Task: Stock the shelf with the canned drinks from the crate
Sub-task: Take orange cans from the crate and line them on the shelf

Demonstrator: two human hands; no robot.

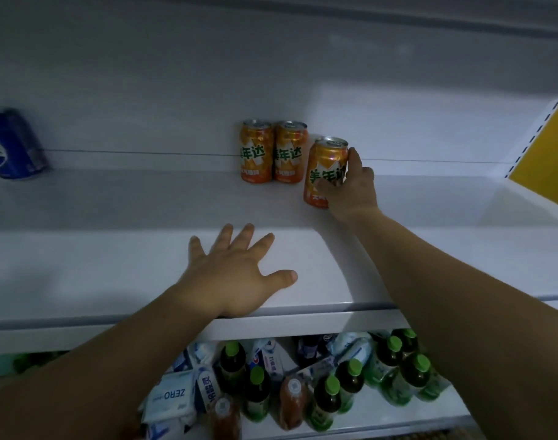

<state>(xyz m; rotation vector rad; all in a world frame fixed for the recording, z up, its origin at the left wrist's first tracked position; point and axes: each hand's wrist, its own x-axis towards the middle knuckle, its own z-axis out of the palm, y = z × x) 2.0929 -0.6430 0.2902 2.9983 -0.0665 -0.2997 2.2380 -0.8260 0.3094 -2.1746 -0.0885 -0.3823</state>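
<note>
Two orange cans (273, 151) stand side by side at the back of the white shelf (112, 249). A third orange can (324, 166) stands just to their right and a little nearer, and my right hand (350, 188) grips its right side with fingers and thumb curled round it. My left hand (236, 271) lies flat on the shelf's front part, fingers spread, holding nothing. A blue cola can (12, 144) stands at the far left of the same shelf. The crate is out of view.
A yellow divider panel (547, 154) bounds the shelf at the right. On the shelf below stand green-capped bottles (350, 385), several white packs (173, 395) and other drinks. Bare shelf surface runs between the blue can and the orange cans.
</note>
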